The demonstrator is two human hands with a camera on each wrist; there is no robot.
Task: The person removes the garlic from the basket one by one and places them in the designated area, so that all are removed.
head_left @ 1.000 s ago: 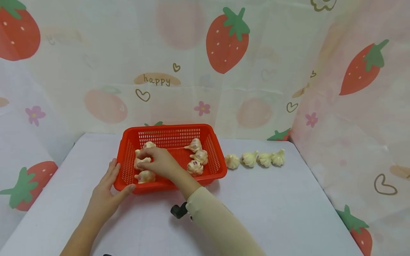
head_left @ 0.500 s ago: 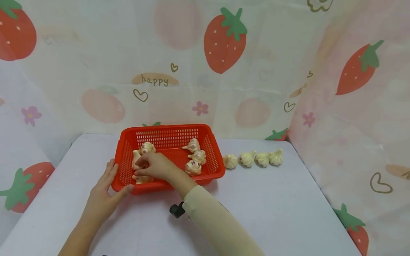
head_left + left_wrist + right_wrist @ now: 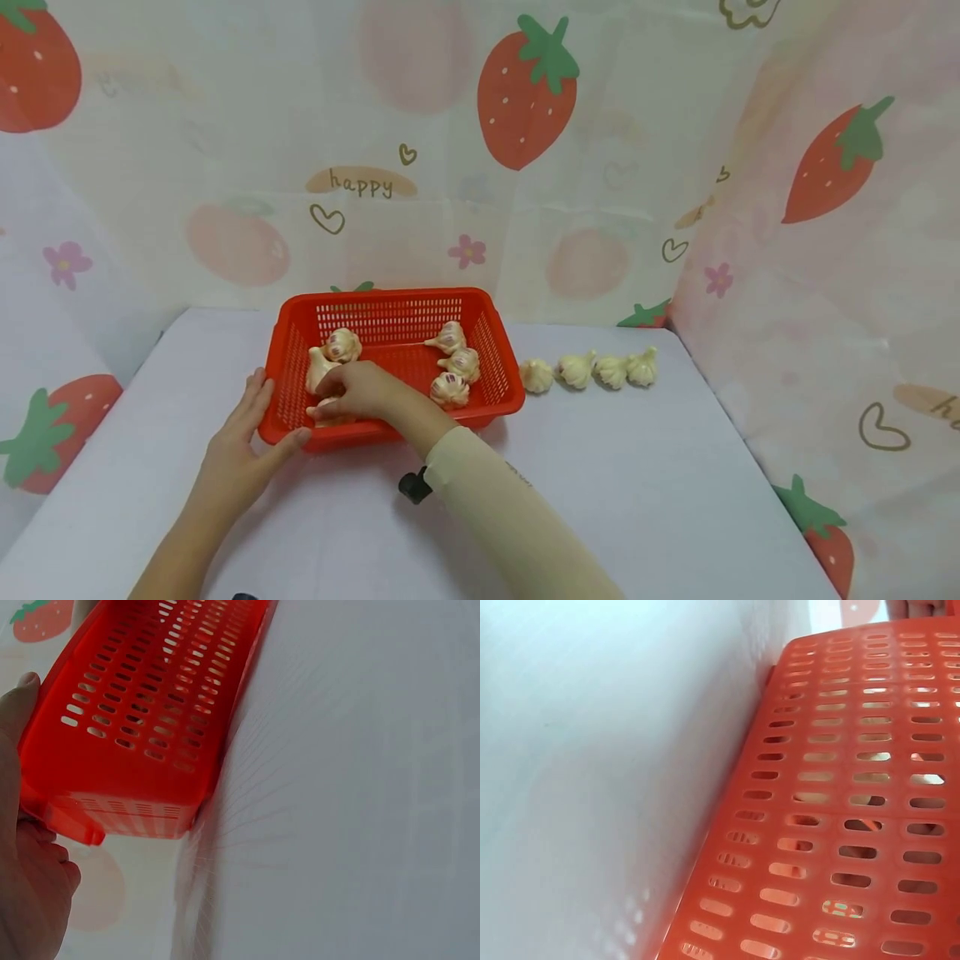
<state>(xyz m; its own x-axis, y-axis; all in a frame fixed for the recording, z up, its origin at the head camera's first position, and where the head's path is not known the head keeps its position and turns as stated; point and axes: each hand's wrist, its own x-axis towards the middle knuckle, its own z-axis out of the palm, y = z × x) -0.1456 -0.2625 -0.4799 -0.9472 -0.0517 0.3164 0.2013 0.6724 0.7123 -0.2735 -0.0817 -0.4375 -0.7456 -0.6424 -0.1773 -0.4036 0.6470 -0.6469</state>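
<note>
A red perforated plastic basket (image 3: 408, 429) stands on the white table. My left hand (image 3: 236, 458) grips its near left corner, thumb at the front rim and fingers along the left side. My right hand (image 3: 367, 392) reaches inside at the left, its thumb and forefinger on the front garlic bulb (image 3: 330, 417), which is mostly hidden. Just beyond lie a second garlic bulb (image 3: 318, 371) and a third garlic bulb (image 3: 343, 344). Along the right inside wall sit three more, the middle garlic bulb (image 3: 462, 364) among them. The right wrist view shows only the basket wall (image 3: 855, 787), not the right hand's grip.
Several paler garlic bulbs (image 3: 576, 370) lie in a row on the table, right of the basket. A strawberry-print cloth (image 3: 450, 167) hangs behind and at both sides. A black object (image 3: 415, 486) shows beside the right sleeve (image 3: 510, 517).
My right hand has shifted from the middle left garlic bulb toward the front one, uncovering the bulbs behind. The left hand stays at the basket's corner.
</note>
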